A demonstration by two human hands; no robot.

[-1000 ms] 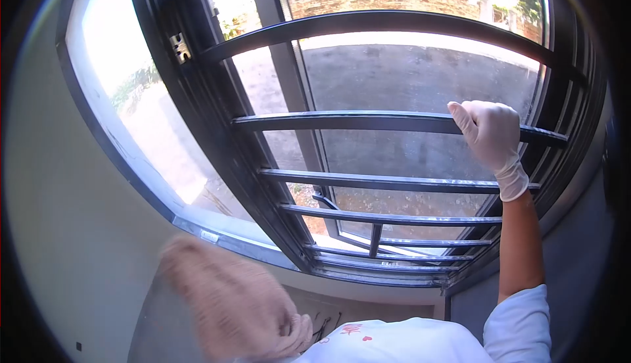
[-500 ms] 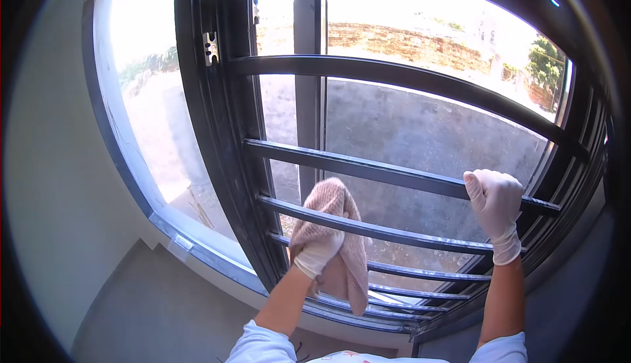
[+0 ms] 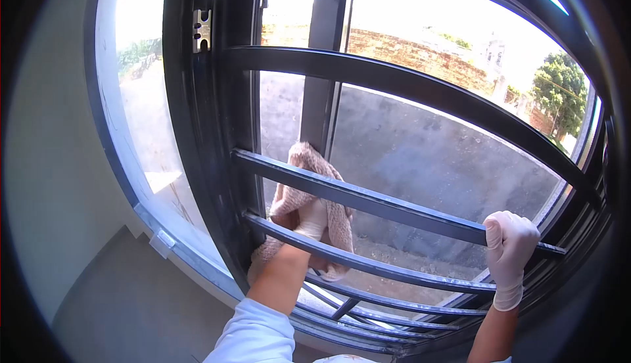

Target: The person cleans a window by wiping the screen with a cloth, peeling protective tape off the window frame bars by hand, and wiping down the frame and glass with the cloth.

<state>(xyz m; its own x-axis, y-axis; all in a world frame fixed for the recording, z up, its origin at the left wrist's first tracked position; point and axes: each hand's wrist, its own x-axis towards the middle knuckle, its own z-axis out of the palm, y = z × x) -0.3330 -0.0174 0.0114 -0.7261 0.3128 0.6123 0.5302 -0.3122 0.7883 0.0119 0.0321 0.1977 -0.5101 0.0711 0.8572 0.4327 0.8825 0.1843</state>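
Note:
My left hand [image 3: 313, 220], in a white glove, has passed between two horizontal bars of a dark metal window grille. It is closed on a pinkish-beige towel [image 3: 340, 231], which drapes around the hand on the far side of the upper bar. Most of its fingers are hidden by the cloth. At the right, my gloved right hand [image 3: 513, 245] is wrapped round that same grille bar [image 3: 394, 205] near its right end. A lower grille bar [image 3: 394, 273] runs beneath my left forearm.
A thick crossbar [image 3: 407, 84] spans the window higher up. On the left stand a metal latch plate [image 3: 202, 31] on the dark frame and a glass pane [image 3: 141, 100]. Beyond the grille are a grey wall [image 3: 420, 159], a brick wall [image 3: 420, 54] and a tree [image 3: 559, 93].
My left hand and the towel have moved forward through the grille and up behind the higher bar. The view has shifted closer; my right hand keeps its grip on the bar.

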